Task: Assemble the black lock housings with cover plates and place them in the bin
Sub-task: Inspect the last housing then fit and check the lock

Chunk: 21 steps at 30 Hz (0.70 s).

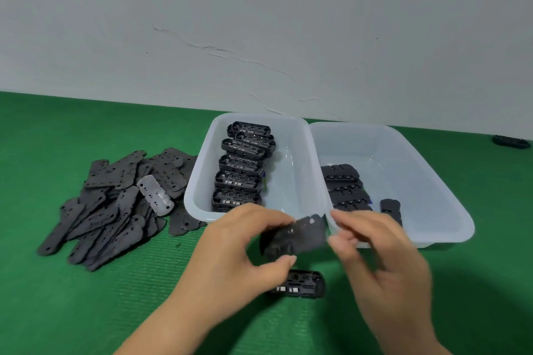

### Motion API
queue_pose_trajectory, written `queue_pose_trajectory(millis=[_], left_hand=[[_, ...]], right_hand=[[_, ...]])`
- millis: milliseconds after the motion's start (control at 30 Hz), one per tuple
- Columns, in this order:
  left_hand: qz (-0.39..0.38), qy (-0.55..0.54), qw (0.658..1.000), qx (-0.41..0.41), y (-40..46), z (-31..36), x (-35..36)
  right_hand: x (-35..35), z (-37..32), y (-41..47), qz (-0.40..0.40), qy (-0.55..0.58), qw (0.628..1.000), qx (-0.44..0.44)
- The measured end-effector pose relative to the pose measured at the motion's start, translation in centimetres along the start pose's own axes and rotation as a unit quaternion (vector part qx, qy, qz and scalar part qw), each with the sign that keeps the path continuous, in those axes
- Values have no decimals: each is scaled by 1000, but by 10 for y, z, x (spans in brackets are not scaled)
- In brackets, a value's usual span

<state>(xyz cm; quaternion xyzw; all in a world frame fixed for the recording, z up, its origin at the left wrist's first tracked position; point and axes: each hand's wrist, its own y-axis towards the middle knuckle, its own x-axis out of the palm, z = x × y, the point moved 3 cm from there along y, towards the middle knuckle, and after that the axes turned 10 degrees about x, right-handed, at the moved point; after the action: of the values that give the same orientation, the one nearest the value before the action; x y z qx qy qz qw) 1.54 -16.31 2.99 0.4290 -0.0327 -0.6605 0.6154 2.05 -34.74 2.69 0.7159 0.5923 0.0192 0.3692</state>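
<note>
Left bin (199,181) holds a row of open housings (240,166). Right of it, another bin (450,210) holds covered ones (344,187). Left hand (245,242) pinches a cover plate (297,235); right hand (377,248), blurred, fingers loosely curled, empty.

Right hand (380,253) motion-blurred; left hand (245,248) hides part of cover plate (300,236).

A cracked pale grey wall (259,23) rises behind a green ribbed mat (72,297).
</note>
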Motion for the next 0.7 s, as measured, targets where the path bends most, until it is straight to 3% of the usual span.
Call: queue_pose_trajectory(millis=[100, 233, 367, 533, 700], left_hand=[[-51, 17, 999, 0, 2, -2, 0], [-93, -4, 996, -12, 0, -2, 7], [-142, -25, 989, -32, -5, -14, 13], [-260, 46, 964, -35, -26, -45, 22], [-234, 42, 970, -54, -38, -63, 32]], right_hand=[[-5, -2, -7, 2, -78, 971, -226], [-2, 4, -11, 0, -169, 924, -342], [-2, 13, -15, -2, -192, 901, -389], [-3, 32, -24, -44, -211, 887, -407], [8, 43, -31, -58, -213, 886, -408]])
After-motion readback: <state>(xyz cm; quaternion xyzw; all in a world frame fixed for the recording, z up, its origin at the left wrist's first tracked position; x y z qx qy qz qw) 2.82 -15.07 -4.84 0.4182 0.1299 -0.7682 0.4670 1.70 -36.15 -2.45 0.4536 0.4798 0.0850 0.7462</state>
